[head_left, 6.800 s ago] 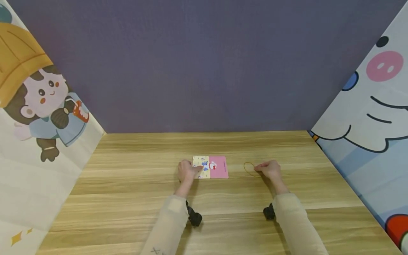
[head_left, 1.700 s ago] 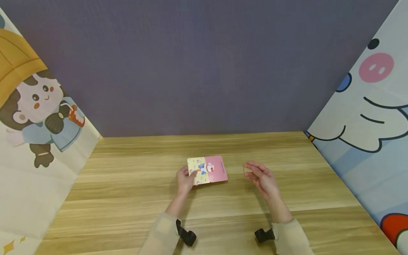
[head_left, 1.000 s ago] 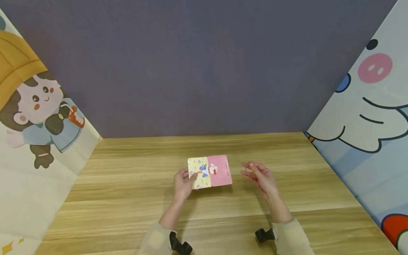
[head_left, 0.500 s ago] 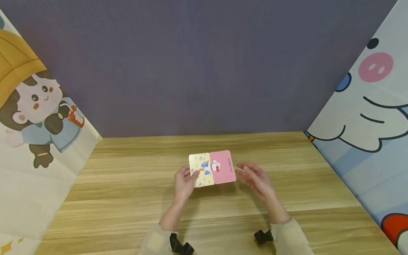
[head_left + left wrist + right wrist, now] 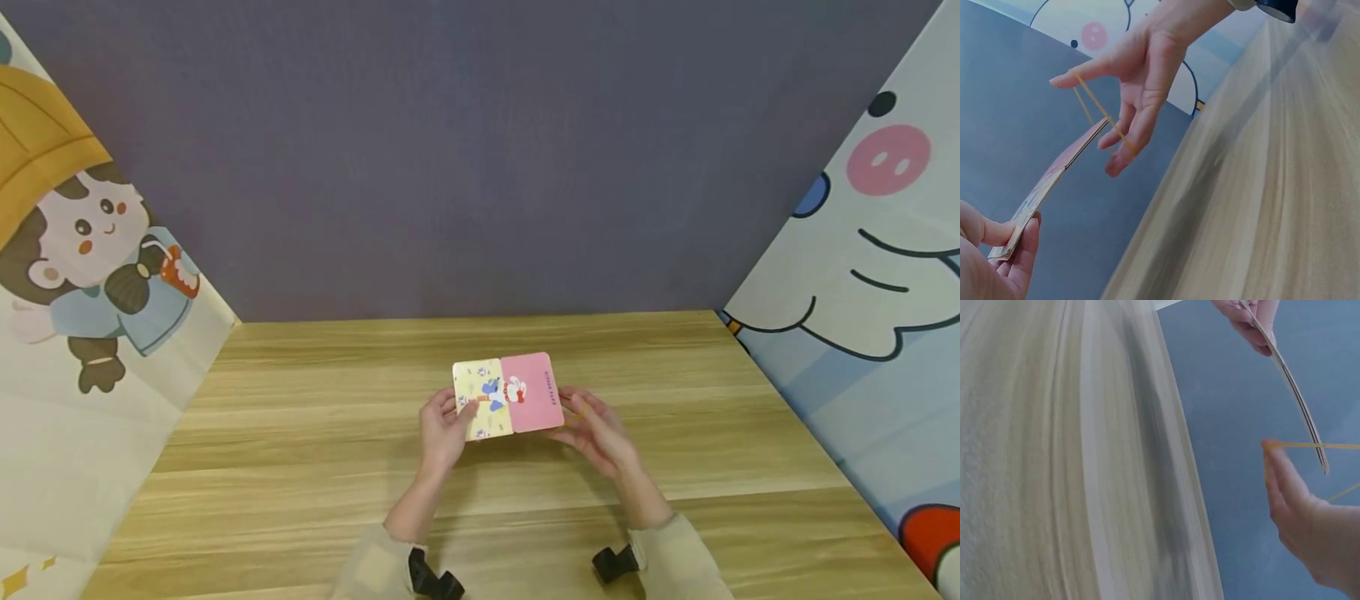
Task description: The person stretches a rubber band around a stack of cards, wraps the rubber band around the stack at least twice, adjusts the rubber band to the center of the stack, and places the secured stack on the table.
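Note:
My left hand [image 5: 442,429] holds a thin booklet [image 5: 534,393] by its left edge, thumb on top and fingers beneath. Its cover is part yellow with a blue figure, part pink with a white figure and red bow. The booklet is raised off the table and tilted. Close to its pink end is my right hand [image 5: 603,437], thumb and fingers spread apart. A yellow rubber band [image 5: 1094,99] stretches between them in the left wrist view. The booklet's pink end reaches into the band's loop, with the band [image 5: 1297,445] crossing its edge in the right wrist view.
The wood-grain table [image 5: 315,467] lies under both hands. A dark grey panel [image 5: 480,167] rises behind it. Cartoon-printed panels stand at the left [image 5: 45,433] and right [image 5: 862,375]. A black wrist camera [image 5: 615,564] sits on each sleeve.
The rubber band was pinched near the table and is now spread on the right hand's fingers. The left hand has lifted the booklet, and the right hand has come left to its pink end.

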The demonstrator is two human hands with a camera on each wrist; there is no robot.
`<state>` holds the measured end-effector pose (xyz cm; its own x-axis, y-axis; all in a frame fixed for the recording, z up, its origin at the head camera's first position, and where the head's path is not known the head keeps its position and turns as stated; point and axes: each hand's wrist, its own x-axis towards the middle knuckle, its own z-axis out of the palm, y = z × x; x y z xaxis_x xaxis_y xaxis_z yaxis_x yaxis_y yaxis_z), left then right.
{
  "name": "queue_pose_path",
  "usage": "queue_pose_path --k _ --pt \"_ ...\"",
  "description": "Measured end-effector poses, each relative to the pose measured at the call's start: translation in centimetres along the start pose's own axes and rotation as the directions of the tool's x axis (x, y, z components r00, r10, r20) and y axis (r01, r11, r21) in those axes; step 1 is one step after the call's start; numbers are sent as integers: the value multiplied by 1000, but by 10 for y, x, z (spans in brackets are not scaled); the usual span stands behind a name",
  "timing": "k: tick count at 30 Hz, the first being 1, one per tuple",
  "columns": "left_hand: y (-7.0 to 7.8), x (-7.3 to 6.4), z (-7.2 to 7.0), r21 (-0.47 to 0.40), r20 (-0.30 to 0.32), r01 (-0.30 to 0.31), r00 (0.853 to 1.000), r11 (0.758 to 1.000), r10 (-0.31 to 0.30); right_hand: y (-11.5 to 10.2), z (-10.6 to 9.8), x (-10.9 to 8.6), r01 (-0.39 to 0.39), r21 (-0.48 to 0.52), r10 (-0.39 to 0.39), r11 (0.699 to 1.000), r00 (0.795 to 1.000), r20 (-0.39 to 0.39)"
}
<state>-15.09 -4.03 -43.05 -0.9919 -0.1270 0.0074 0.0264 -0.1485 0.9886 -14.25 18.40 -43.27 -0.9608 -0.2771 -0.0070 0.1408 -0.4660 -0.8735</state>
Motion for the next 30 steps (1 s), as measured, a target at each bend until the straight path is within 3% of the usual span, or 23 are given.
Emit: queue_pose_path --k 7,15,21,30 --pt "-2 -2 0 29 42 -6 999 1000 5 4 -1 3 34 45 -37 998 998 55" --pt "-2 -3 -3 33 156 -53 987 998 47 11 0 2 16 40 -17 999 1000 24" --pt "-3 -4 -7 111 181 -95 981 989 74 14 0 2 14 20 -14 1000 1000 13" --pt "-3 -6 -8 123 264 -104 962 987 68 8 6 4 -60 -65 50 996 989 -142"
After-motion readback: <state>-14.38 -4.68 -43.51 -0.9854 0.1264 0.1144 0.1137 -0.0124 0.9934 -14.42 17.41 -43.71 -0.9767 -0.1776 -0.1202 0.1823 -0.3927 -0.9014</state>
